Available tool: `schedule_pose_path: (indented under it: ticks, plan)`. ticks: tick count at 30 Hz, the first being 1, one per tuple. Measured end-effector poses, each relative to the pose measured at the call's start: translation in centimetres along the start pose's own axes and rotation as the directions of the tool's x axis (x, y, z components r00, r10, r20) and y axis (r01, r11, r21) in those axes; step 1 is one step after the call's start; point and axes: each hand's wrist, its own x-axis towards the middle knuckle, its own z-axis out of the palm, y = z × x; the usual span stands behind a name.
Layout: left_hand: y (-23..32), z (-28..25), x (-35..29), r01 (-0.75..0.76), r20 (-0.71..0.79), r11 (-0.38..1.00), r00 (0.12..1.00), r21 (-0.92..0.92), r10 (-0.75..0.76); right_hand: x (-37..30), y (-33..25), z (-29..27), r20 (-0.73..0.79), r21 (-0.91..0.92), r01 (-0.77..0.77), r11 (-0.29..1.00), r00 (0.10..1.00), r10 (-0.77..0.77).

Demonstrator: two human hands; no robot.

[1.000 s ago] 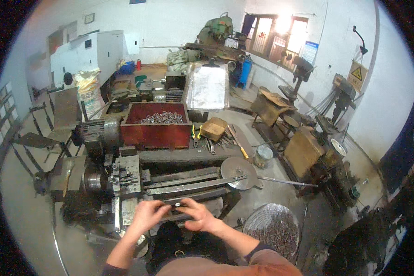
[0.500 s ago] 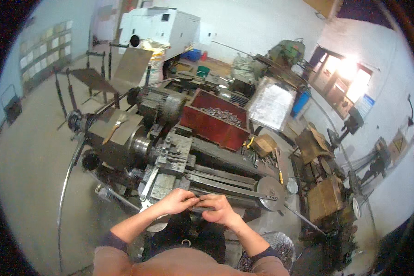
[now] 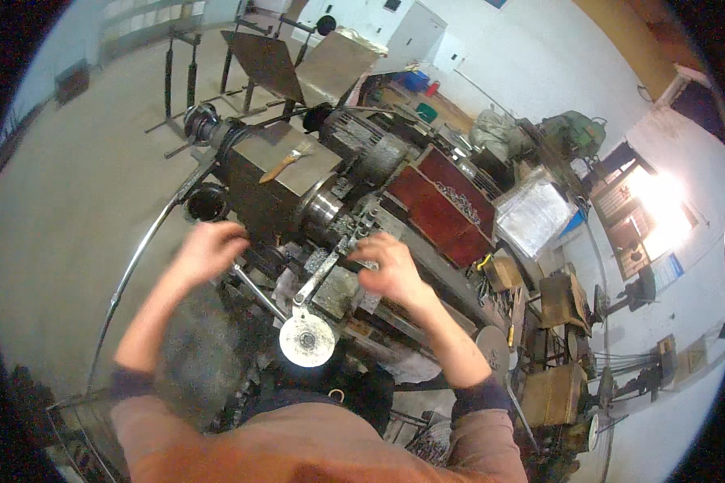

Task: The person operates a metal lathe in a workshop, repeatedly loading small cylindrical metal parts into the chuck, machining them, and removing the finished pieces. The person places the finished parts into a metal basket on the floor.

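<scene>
My left hand [image 3: 211,248] hovers at the left front of a metal lathe, close to a bare steel bar [image 3: 259,291]. Its fingers are drawn together and slightly blurred; whatever they may pinch is too small to make out. My right hand [image 3: 391,270] is over the lathe's tool slide, beside the bolted tool post [image 3: 362,227]. Its fingers curve loosely, with the thumb apart and nothing visible between. Between the hands lies a flat metal lever [image 3: 318,278] on the slide. Below it, nearest my body, is a round pale handwheel [image 3: 307,340]. The steel chuck [image 3: 322,208] sits behind.
A wooden-handled brush [image 3: 286,163] lies on the headstock cover [image 3: 254,153]. Behind the bed stands a red metal bin [image 3: 435,213] with many small metal parts. Hand tools [image 3: 507,314] and a cardboard box [image 3: 504,273] lie to the right. A curved pipe [image 3: 141,258] runs along the left.
My hands were together in front of the bed and have parted. The left went left and forward, the right forward to the tool post. The view has turned leftward, and the handwheel is uncovered.
</scene>
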Motion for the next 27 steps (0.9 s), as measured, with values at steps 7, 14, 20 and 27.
schedule_pose_path:
  ticks: [7, 14, 20, 27]
  plan:
    - [-12.5, -11.4, -10.5, 0.474, -0.477, 0.867, 0.805, 0.157, -0.354, 7.1, 4.1, 3.9, 0.160, -0.325, -0.186, 0.927, 0.955, 0.248]
    - [-9.7, -8.9, -14.1, 0.620, -0.198, 0.778, 0.778, 0.095, -0.596, 7.7, 6.9, 5.8, 0.249, -0.363, -0.207, 0.908, 0.918, 0.309]
    - [-9.9, -8.4, -13.3, 0.606, -0.265, 0.712, 0.795, 0.353, -0.545, 7.9, 6.8, 5.9, 0.233, -0.246, -0.231, 0.941, 0.929, 0.289]
    - [-13.7, -8.2, -14.2, 0.556, -0.329, 0.596, 0.828, 0.579, -0.453, 8.3, 6.1, 5.8, 0.273, -0.251, -0.266, 0.931, 0.903, 0.332]
